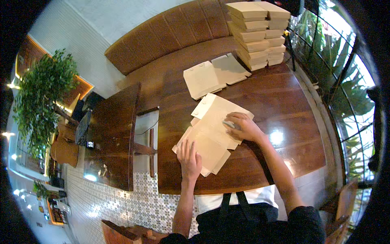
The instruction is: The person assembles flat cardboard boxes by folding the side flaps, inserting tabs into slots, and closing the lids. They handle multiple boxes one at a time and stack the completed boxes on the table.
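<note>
Loosely extended, the left grip (189,160) rests on an unfolded cardboard box (211,136) on the wooden desk (288,110); the right grip (242,127) curls over its right side, its hold unclear. Beyond, a second unfolded box (203,79) lies beside a tall box stack (252,45).

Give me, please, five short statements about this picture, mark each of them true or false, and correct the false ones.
1. The left hand touches the nearer cardboard sheet. True.
2. The right hand is out of the picture. False: the right hand is at the right part of the same sheet.
3. A second cardboard sheet lies on the table, beyond the first. True.
4. The box stack stands at the table's near left. False: the box stack stands at the far right.
5. The bench is brown. True.
</note>
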### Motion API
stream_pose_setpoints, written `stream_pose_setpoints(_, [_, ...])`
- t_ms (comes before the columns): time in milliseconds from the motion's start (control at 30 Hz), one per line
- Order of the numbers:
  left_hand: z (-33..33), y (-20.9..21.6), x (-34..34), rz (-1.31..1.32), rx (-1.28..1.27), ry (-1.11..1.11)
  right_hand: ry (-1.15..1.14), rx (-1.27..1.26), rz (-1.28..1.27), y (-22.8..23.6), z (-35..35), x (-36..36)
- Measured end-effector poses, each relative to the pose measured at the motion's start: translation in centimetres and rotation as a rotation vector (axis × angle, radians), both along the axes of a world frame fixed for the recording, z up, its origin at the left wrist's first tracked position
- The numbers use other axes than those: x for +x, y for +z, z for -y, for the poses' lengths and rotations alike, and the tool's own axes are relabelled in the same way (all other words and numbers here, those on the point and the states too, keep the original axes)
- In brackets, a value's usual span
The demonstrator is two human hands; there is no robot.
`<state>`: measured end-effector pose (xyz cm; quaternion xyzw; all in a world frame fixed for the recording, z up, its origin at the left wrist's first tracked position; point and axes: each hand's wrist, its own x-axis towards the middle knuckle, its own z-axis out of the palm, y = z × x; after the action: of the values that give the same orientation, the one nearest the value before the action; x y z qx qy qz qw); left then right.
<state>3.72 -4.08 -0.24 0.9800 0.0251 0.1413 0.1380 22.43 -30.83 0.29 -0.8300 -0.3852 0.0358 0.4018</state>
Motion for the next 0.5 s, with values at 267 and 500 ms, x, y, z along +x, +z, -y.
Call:
stream_pose_setpoints(267, [-0.1,2.4,9.3,-0.038,0.307,-0.108,0.147,0.049,0.081,-1.8,2.9,0.9])
stream_pose_setpoints(500, [1.3,1.9,9.2,-0.117,0.033,0.022,0.111,0.060,0.079,-2.3,3.2,1.2])
